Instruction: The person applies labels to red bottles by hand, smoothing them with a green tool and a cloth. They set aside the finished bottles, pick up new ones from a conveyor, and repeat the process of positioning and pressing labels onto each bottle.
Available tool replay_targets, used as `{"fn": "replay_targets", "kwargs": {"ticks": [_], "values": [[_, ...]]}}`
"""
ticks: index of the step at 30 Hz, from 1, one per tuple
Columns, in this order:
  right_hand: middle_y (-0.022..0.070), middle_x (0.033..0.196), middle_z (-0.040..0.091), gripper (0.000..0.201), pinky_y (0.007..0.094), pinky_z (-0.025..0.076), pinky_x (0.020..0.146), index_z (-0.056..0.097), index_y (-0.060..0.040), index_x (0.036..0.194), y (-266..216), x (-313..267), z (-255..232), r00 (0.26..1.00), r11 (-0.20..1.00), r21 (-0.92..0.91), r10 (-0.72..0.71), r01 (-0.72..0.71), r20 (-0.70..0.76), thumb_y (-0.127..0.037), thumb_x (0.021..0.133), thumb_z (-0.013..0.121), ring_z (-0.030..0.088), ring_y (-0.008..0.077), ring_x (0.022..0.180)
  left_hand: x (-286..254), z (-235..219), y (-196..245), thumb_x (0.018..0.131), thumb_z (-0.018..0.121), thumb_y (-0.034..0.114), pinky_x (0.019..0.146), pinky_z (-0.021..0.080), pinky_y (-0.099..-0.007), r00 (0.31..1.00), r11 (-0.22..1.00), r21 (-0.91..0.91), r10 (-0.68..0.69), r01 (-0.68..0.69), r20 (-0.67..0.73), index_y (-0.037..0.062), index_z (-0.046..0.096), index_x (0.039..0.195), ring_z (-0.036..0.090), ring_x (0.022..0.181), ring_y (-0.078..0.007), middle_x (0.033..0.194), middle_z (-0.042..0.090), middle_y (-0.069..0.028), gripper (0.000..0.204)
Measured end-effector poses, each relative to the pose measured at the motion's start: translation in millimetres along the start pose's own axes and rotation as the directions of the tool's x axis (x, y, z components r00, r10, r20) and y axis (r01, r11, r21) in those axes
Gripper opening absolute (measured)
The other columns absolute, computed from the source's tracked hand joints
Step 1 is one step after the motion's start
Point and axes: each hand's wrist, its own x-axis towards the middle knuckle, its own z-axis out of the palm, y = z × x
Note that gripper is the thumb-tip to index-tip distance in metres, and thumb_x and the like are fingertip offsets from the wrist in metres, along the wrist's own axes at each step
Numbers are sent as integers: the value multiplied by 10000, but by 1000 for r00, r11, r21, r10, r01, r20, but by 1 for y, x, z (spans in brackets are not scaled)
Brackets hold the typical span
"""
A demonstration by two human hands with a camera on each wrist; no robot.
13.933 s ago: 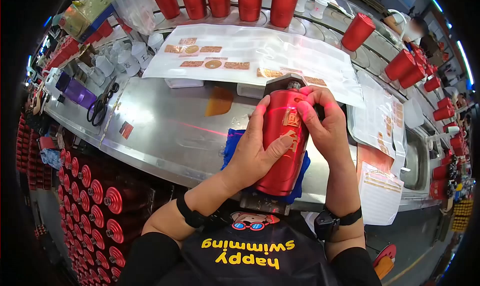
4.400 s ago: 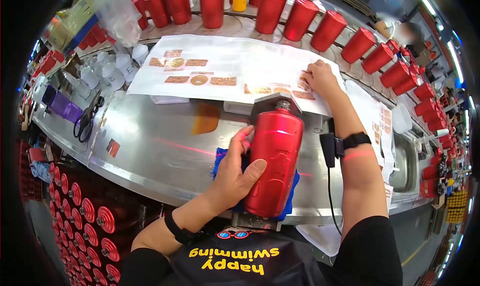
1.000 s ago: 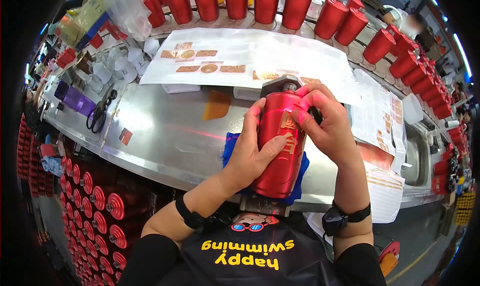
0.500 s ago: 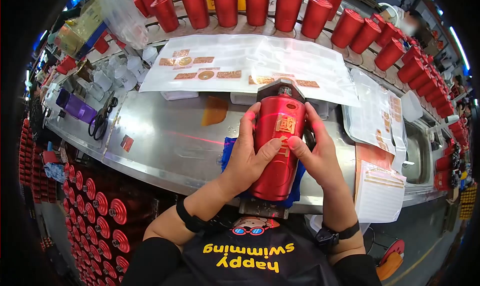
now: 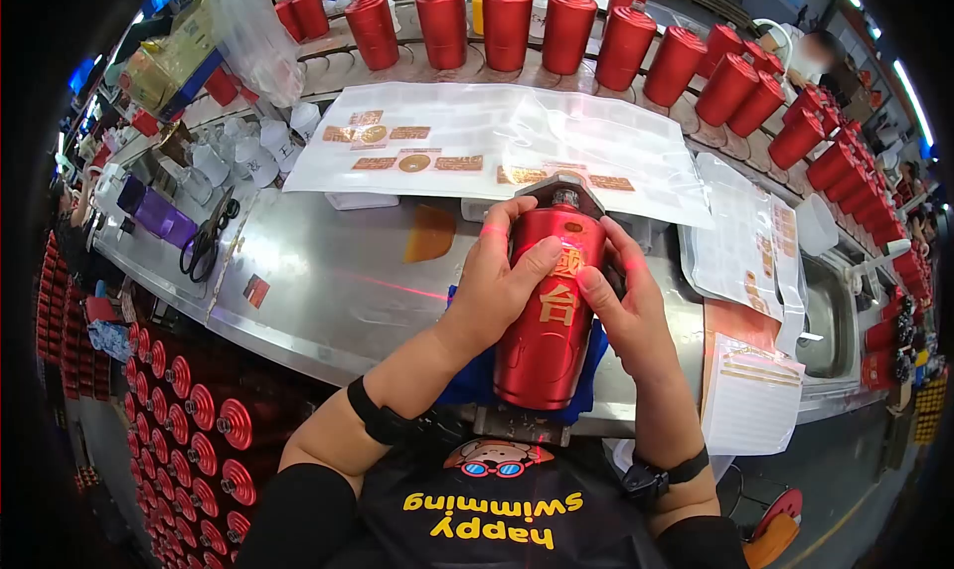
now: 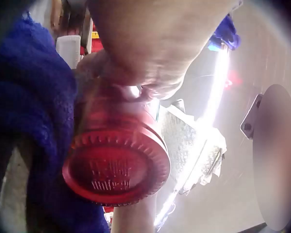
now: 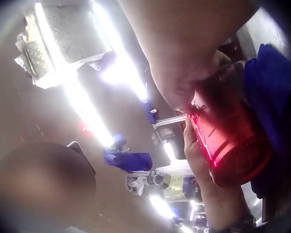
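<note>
A red bottle (image 5: 542, 355) with raised gold characters and a small oval near its neck lies on a blue cloth (image 5: 472, 382), its neck against a dark angled stop (image 5: 561, 186). My left hand (image 5: 497, 281) grips its left side, thumb on the front beside the upper character. From the right, my right hand (image 5: 631, 306) holds it, thumb near the characters and fingers along the side. The left wrist view shows the embossed base of the bottle (image 6: 118, 170) beneath the left hand (image 6: 140, 43); the right wrist view shows the bottle (image 7: 232, 145) below the right hand (image 7: 184, 48).
A white sheet (image 5: 467, 117) with gold stickers lies beyond the bottle, a second sheet (image 5: 730, 226) to the right. Red bottles stand on the conveyor behind. Scissors (image 5: 207, 241) and a purple container (image 5: 159, 216) lie left; a sink (image 5: 825, 321) is at right.
The right hand has come down from the bottle's shoulder to its side. The left thumb has moved up, and the lower character is uncovered. Bottles on the conveyor have shifted.
</note>
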Motion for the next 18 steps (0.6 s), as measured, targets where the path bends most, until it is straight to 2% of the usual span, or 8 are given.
{"fn": "replay_targets", "kwargs": {"ticks": [5, 8, 11, 12, 14, 15, 17, 18], "values": [[163, 1221, 592, 709, 348, 430, 991, 427, 41, 1399, -1, 3, -1, 1000, 1000, -5, 11, -11, 1, -385, 906, 707, 550, 225, 1138, 3, 0, 1, 979, 617, 212, 939, 451, -259, 999, 994, -104, -40, 41, 11, 0, 402, 1344, 531, 1069, -115, 1194, 536, -88, 474], [158, 1201, 600, 686, 345, 432, 984, 433, 29, 1391, -2, 4, 2, 1000, 1000, -7, 21, -21, -11, -379, 910, 701, 554, 223, 1134, 4, -1, 1, 975, 622, 226, 949, 442, -263, 999, 997, -66, -31, 32, 17, 3, 406, 1333, 521, 1084, -113, 1182, 537, -80, 474], [152, 1198, 605, 691, 344, 431, 985, 423, 19, 1406, 0, 5, 0, 999, 999, 13, 41, -42, 5, -364, 905, 707, 550, 222, 1136, -1, 0, 2, 969, 618, 232, 1011, 406, -281, 998, 973, -222, -62, 55, -24, 4, 393, 1355, 502, 1160, -150, 1221, 535, -93, 502], [149, 1197, 606, 680, 341, 441, 970, 428, 18, 1406, 1, 5, 0, 999, 999, 32, 41, -41, 4, -341, 903, 713, 557, 218, 1124, -6, -2, 4, 958, 625, 252, 1025, 398, -326, 992, 994, -29, 106, -109, -73, 7, 430, 1343, 507, 1172, -199, 1213, 561, -117, 495], [145, 1194, 608, 660, 334, 461, 939, 438, 18, 1406, 1, 3, -2, 999, 997, 68, 38, -38, 0, -296, 900, 723, 570, 212, 1099, -18, -11, 11, 937, 638, 290, 1053, 383, -415, 895, 847, 361, 441, -390, -67, 13, 504, 1318, 516, 1195, -297, 1197, 615, -164, 490], [141, 1204, 608, 639, 324, 473, 913, 446, 17, 1404, -1, 2, -4, 1000, 1000, -2, 18, -18, 3, -267, 902, 721, 579, 204, 1081, -20, -17, 17, 940, 626, 304, 1075, 353, -445, 849, 732, 454, 515, -508, 118, 39, 523, 1322, 505, 1206, -313, 1220, 614, -146, 476], [132, 1223, 606, 599, 306, 496, 861, 461, 15, 1400, -9, -1, -13, 1000, 990, -141, -21, 22, 13, -211, 908, 716, 597, 188, 1046, -23, -25, 27, 947, 600, 331, 1121, 294, -506, 684, 437, 531, 545, -726, 485, 91, 562, 1329, 484, 1227, -344, 1266, 613, -111, 453], [139, 1227, 617, 548, 272, 516, 777, 472, 6, 1402, -8, -3, -18, 994, 967, -238, -102, 91, -32, -113, 913, 689, 631, 152, 968, -21, -26, 23, 948, 580, 369, 1147, 243, -547, 693, 426, 550, 515, -718, 506, 153, 592, 1330, 472, 1244, -333, 1314, 604, -66, 439]]}}
